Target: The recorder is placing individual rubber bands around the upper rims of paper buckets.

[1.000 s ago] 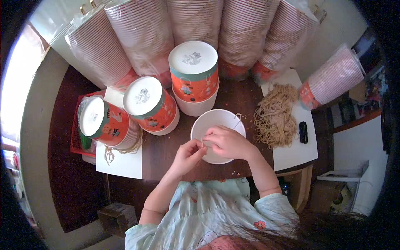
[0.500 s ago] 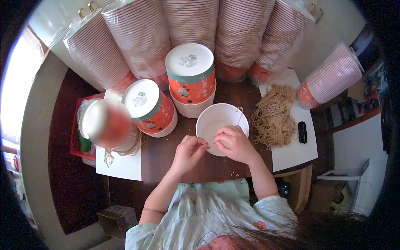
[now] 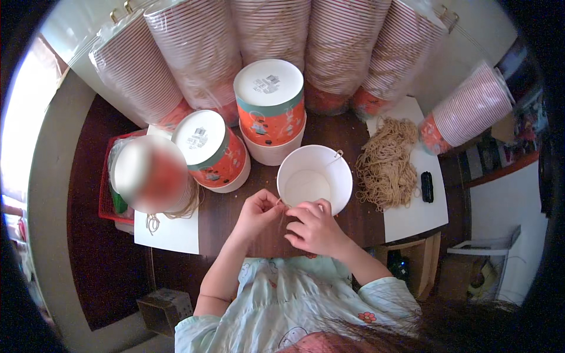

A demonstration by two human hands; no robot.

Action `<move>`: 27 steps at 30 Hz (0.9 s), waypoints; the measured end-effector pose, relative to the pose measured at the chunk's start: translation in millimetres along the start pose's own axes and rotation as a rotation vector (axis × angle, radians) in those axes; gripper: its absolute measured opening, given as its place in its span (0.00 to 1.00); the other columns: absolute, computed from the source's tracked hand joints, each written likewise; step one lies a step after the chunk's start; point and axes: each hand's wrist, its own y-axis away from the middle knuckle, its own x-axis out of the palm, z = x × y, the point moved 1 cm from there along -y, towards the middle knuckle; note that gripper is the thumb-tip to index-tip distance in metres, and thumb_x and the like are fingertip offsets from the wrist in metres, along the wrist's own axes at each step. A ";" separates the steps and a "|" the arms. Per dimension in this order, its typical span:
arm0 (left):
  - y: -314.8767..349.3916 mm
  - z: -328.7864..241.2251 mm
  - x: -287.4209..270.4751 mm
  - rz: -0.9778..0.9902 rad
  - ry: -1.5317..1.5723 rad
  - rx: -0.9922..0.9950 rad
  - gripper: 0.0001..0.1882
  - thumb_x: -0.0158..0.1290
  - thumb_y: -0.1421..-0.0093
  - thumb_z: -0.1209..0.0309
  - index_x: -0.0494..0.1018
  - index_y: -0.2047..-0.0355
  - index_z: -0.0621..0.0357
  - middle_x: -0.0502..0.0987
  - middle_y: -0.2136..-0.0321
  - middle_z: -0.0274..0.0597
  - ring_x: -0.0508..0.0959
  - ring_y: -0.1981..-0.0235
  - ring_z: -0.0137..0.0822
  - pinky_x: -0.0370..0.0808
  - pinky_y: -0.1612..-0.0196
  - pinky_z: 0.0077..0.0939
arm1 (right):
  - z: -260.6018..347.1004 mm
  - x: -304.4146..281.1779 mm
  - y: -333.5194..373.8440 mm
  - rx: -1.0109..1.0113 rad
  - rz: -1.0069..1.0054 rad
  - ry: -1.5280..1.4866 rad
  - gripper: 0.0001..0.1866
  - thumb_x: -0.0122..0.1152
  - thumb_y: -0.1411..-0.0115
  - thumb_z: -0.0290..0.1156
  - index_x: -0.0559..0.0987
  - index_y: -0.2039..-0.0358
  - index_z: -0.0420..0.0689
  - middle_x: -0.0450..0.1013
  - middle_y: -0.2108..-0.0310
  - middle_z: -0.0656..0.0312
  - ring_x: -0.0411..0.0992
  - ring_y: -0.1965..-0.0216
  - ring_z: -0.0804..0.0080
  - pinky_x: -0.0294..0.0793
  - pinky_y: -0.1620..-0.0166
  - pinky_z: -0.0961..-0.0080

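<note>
A white paper bucket stands upright, its mouth facing me. A tan cord loop sits at its far right rim, with a thin strand running down inside. My left hand is closed at the bucket's near left rim, pinching a piece of tan cord between thumb and forefinger. My right hand meets it there, thumb and forefinger closed at the same cord, the other fingers loosely curled. The fingers hide the exact spot on the rim.
A heap of tan cords lies on white paper at the right, beside a small black object. Upside-down orange buckets stand at the back and left. Plastic-wrapped bucket stacks line the wall. A red basket sits far left.
Both hands have moved toward me and left, from over the bucket's mouth to its near left rim. The bucket's inside bottom now shows. A strand of cord now hangs below the fingers.
</note>
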 end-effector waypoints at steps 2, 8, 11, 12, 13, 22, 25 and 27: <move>2.4 -6.5 1.2 0.012 -0.056 -0.001 0.04 0.52 0.47 0.77 0.67 0.73 0.62 0.73 0.76 0.33 0.71 0.76 0.22 0.70 0.69 0.15 | -11.9 0.2 -1.2 0.055 -0.054 -0.053 0.09 0.64 0.60 0.33 0.75 0.76 0.49 0.67 0.60 0.67 0.64 0.57 0.71 0.58 0.55 0.65; 2.4 -18.8 7.2 0.075 -0.357 0.099 0.06 0.52 0.49 0.77 0.66 0.71 0.63 0.73 0.77 0.35 0.73 0.75 0.22 0.70 0.72 0.17 | -32.6 3.5 -21.5 0.134 -0.034 -0.247 0.21 0.63 0.58 0.29 0.68 0.61 0.47 0.70 0.65 0.63 0.67 0.60 0.65 0.61 0.55 0.67; 2.5 -21.6 7.3 0.053 -0.423 0.099 0.07 0.51 0.48 0.77 0.65 0.70 0.62 0.74 0.76 0.37 0.74 0.72 0.23 0.71 0.71 0.17 | -31.5 5.8 -22.0 0.155 0.019 -0.306 0.18 0.61 0.56 0.27 0.68 0.63 0.46 0.71 0.69 0.63 0.69 0.64 0.64 0.62 0.56 0.67; 1.1 -14.8 4.8 0.050 -0.318 0.067 0.07 0.51 0.48 0.77 0.65 0.69 0.62 0.74 0.75 0.37 0.74 0.72 0.23 0.71 0.70 0.18 | -30.1 5.9 -22.2 0.152 0.006 -0.317 0.17 0.60 0.56 0.25 0.68 0.64 0.46 0.72 0.71 0.64 0.70 0.67 0.64 0.62 0.56 0.66; 0.7 -10.8 3.1 0.049 -0.213 0.036 0.08 0.51 0.48 0.76 0.65 0.68 0.62 0.74 0.74 0.38 0.74 0.71 0.23 0.71 0.70 0.18 | -28.5 6.3 -22.3 0.151 0.008 -0.318 0.17 0.60 0.56 0.25 0.68 0.64 0.46 0.72 0.71 0.64 0.70 0.67 0.64 0.62 0.56 0.66; 16.9 -1.2 -0.8 -0.165 -0.505 0.159 0.08 0.54 0.51 0.76 0.70 0.69 0.62 0.73 0.76 0.38 0.72 0.77 0.25 0.69 0.73 0.18 | -35.1 7.0 -19.0 0.245 -0.012 -0.393 0.13 0.59 0.56 0.24 0.66 0.70 0.45 0.71 0.75 0.67 0.71 0.69 0.69 0.63 0.61 0.71; 22.5 9.6 8.7 -0.206 -0.669 0.264 0.11 0.59 0.56 0.74 0.73 0.70 0.60 0.72 0.78 0.39 0.72 0.79 0.28 0.70 0.74 0.20 | -36.0 8.5 -19.6 0.307 -0.018 -0.503 0.12 0.60 0.56 0.23 0.67 0.71 0.45 0.70 0.74 0.67 0.70 0.68 0.70 0.61 0.58 0.73; 22.2 16.7 15.4 -0.233 -0.708 0.301 0.10 0.58 0.55 0.74 0.73 0.70 0.60 0.72 0.79 0.39 0.72 0.79 0.29 0.70 0.74 0.21 | -34.7 8.7 -21.3 0.226 -0.065 -0.448 0.12 0.59 0.56 0.23 0.66 0.71 0.45 0.70 0.77 0.66 0.72 0.72 0.70 0.64 0.63 0.71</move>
